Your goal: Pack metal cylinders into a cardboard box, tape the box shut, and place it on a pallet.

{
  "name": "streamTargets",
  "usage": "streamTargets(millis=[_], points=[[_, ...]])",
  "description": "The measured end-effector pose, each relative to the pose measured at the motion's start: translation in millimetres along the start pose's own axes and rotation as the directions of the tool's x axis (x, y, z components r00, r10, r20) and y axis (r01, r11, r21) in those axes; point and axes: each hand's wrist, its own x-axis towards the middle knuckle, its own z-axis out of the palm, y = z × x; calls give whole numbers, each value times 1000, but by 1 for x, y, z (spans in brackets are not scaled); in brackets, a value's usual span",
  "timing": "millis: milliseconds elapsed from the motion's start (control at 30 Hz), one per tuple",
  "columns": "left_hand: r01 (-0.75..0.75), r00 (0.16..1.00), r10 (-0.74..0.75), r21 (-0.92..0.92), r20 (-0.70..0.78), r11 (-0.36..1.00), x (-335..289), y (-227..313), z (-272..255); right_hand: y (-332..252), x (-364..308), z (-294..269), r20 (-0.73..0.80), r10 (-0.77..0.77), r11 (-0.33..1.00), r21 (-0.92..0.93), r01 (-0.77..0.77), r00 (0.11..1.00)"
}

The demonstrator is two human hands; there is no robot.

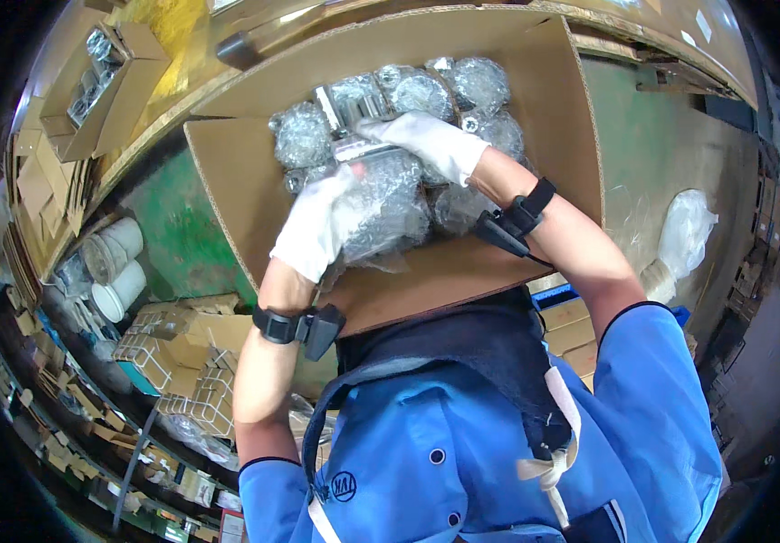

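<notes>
A large cardboard box (548, 118) stands in front of me, holding several round parts in clear bubble wrap (480, 83). Over its near middle is a bubble-wrapped bundle (388, 204) with loose plastic at its lower edge. My left hand (319, 217), in a white glove, grips this bundle at its left side. From the right, my gloved right hand (430, 143) reaches across and closes on the bundle's far edge, its fingertips slightly blurred. Just beyond those fingertips sit shiny metal parts (346, 104), partly wrapped. The underside of the bundle is hidden.
At the upper left, a smaller open carton (105, 90) with wrapped parts stands on a bench. White buckets (118, 281) and a wire basket with cardboard (181, 362) are at the left. A plastic bag (687, 226) lies on the floor at the right.
</notes>
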Motion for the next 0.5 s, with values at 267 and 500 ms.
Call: streamTargets(millis=[267,500], points=[[-503,829,440,803,344,319,-3,7,5,41,3,2,-32,-359,851,-423,312,933],[-155,900,338,926,277,-345,5,-10,5,29,-12,16,-92,-318,444,-894,63,944]])
